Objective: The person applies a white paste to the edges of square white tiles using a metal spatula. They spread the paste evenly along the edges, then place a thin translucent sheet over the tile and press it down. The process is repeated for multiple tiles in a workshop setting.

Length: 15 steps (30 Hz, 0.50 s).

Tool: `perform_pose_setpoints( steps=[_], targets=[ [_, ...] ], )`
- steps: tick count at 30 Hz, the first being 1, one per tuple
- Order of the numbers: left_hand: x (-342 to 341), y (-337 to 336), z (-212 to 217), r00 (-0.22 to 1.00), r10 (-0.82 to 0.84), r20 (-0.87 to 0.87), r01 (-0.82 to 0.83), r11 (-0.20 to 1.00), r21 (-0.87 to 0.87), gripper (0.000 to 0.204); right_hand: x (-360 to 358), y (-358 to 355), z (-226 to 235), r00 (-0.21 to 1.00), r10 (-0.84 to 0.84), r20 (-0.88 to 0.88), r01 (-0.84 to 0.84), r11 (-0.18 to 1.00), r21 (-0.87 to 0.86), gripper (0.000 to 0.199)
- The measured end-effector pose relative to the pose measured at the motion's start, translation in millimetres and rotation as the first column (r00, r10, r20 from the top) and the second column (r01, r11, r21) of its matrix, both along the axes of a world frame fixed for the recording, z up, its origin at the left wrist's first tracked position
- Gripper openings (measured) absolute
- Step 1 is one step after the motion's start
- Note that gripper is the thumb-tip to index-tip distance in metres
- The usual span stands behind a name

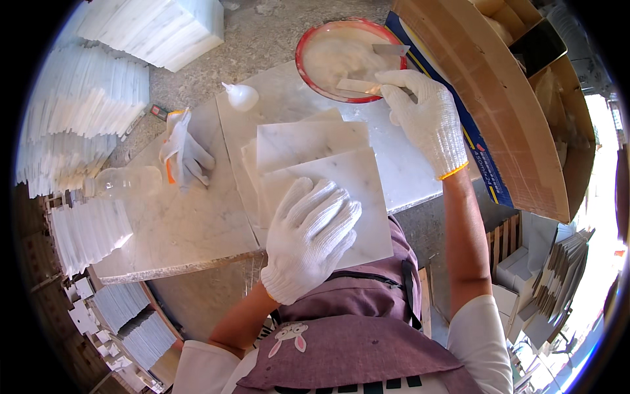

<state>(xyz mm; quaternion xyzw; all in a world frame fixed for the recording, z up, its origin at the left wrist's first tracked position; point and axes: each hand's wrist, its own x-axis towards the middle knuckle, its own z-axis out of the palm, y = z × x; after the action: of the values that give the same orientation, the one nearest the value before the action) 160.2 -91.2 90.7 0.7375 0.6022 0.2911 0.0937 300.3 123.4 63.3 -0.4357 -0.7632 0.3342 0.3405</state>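
Observation:
My left hand (311, 240), in a white knit glove, lies on the top square of white marble tile (367, 190), its fingers stretched out flat. The tile rests on a small loose stack and juts past the table's near edge, over my lap. More marble tiles (308, 139) show beneath it, turned at different angles. My right hand (428, 118), also gloved, is closed on a putty knife (357, 86) at the near right rim of a red-rimmed basin (303, 73). Pale, milky paste (344, 56) fills the basin. A second flat scraper blade (391, 49) lies across its right rim.
Left on the marble-topped table (190, 230) are a spare glove (187, 152), a white squeeze bottle (241, 96) and a clear plastic bottle (128, 182). Stacked tiles (85, 98) rise at the far left. A large cardboard box (492, 92) borders the right side.

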Motion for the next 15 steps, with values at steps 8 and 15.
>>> perform_pose_setpoints(
  steps=[8, 15],
  targets=[
    [-2.0, 1.1, -0.2, 1.0, -0.013, 0.003, 0.013, 1.0, 0.0, 0.042, -8.0, 3.5, -7.7, 0.999, 0.039, -0.028, -0.041, 0.997, -0.07, 0.019],
    [-2.2, 0.9, -0.9, 1.0, -0.01, 0.0, 0.01, 1.0, 0.012, 0.042, -11.4, -3.7, 0.4, 0.989, -0.012, -0.148, -0.039, 0.941, -0.336, 0.023]
  ],
)
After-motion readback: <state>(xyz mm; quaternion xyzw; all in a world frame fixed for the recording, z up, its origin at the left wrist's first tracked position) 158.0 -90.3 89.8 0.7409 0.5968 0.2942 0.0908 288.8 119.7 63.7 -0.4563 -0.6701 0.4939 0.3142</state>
